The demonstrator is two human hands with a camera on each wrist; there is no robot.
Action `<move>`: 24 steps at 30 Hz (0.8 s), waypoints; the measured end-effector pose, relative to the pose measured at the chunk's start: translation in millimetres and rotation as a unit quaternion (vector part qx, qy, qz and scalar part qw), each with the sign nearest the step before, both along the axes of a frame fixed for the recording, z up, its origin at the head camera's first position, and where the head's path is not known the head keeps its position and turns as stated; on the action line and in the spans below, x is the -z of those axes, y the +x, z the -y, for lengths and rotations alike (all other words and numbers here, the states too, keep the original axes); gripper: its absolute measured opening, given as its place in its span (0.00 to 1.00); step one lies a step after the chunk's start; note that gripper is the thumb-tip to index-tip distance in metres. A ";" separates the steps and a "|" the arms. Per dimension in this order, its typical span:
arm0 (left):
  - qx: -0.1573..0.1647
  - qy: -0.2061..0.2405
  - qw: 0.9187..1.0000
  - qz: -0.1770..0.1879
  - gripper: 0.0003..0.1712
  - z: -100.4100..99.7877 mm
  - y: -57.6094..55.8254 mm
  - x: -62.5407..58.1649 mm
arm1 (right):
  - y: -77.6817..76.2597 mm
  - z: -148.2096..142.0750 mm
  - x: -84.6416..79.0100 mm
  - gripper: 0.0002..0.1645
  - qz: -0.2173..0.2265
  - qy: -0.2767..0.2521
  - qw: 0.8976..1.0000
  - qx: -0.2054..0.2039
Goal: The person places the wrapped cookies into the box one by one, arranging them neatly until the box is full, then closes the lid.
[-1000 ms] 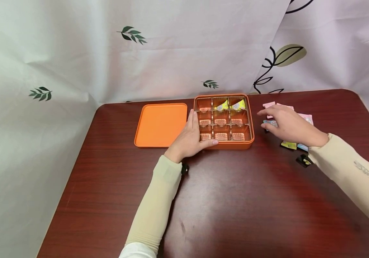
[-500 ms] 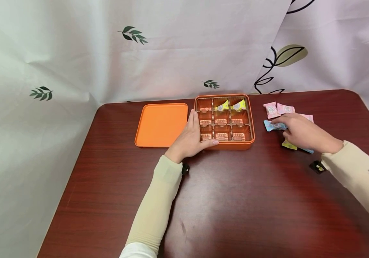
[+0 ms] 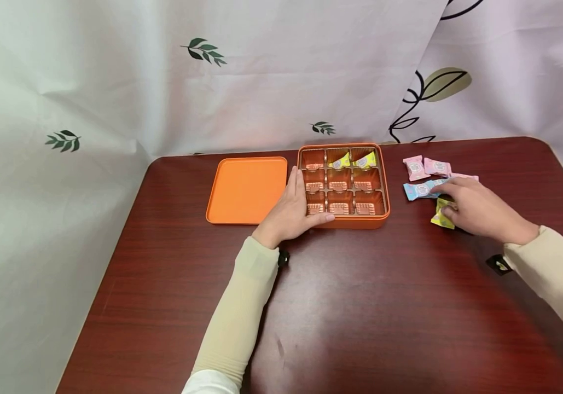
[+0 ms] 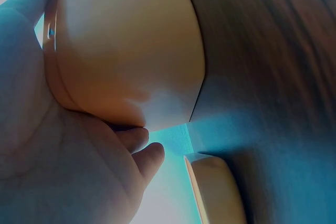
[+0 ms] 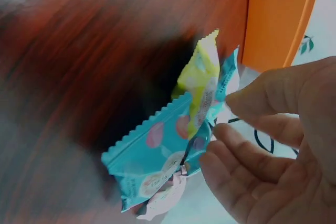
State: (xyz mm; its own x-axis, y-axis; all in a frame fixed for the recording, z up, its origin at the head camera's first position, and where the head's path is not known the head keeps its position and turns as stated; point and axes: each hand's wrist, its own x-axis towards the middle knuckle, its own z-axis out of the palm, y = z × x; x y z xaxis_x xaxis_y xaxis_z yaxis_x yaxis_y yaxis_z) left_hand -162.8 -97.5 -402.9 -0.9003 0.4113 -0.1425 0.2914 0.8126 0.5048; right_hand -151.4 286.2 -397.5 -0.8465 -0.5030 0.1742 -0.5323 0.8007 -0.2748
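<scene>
An orange box (image 3: pixel 355 222) with a divided copper-coloured tray stands near the back of the table. Two yellow packets (image 3: pixel 366 160) sit in its back row, in the middle and right compartments. My left hand (image 3: pixel 286 213) lies with straight fingers along the box's left side, thumb at the front rim. To the right of the box, my right hand (image 3: pixel 478 208) is over the loose packets, its thumb at a yellow packet (image 3: pixel 441 216) and its index finger by the blue packets (image 3: pixel 414 191). In the right wrist view, thumb and fingers stand apart beside the yellow packet (image 5: pixel 202 82).
Left of the box lies a flat orange lid (image 3: pixel 249 191). Several pink packets (image 3: pixel 415 168) lie behind the blue ones. A patterned cloth (image 3: pixel 261 82) hangs behind the dark red wooden table (image 3: pixel 360 306).
My right hand has moved right and down from beside the box to the loose packets, uncovering the pink and blue ones. My left hand keeps its place against the box.
</scene>
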 end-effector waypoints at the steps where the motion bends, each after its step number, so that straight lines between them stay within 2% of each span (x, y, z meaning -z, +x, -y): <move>1: 0.000 0.000 1.000 0.001 0.72 0.0 0.1 -0.4 | 1.3 -0.2 -0.3 0.17 0.000 0.002 1.000 0.010; 8: -0.001 0.000 1.000 0.004 0.71 0.1 0.7 -2.3 | 8.6 0.0 -0.5 0.19 0.006 0.018 0.997 0.070; 14: -0.002 0.004 1.000 0.008 0.71 -0.3 0.6 -1.9 | 15.1 0.4 -0.2 0.22 0.042 0.037 0.993 0.105; 18: -0.002 0.005 1.000 0.008 0.72 -0.4 0.2 -1.9 | 17.5 -0.2 1.6 0.23 0.049 0.046 0.992 0.110; 24: 0.003 0.001 1.000 0.000 0.71 -0.5 -0.1 -1.8 | 18.0 1.6 5.1 0.25 0.028 0.041 0.995 0.091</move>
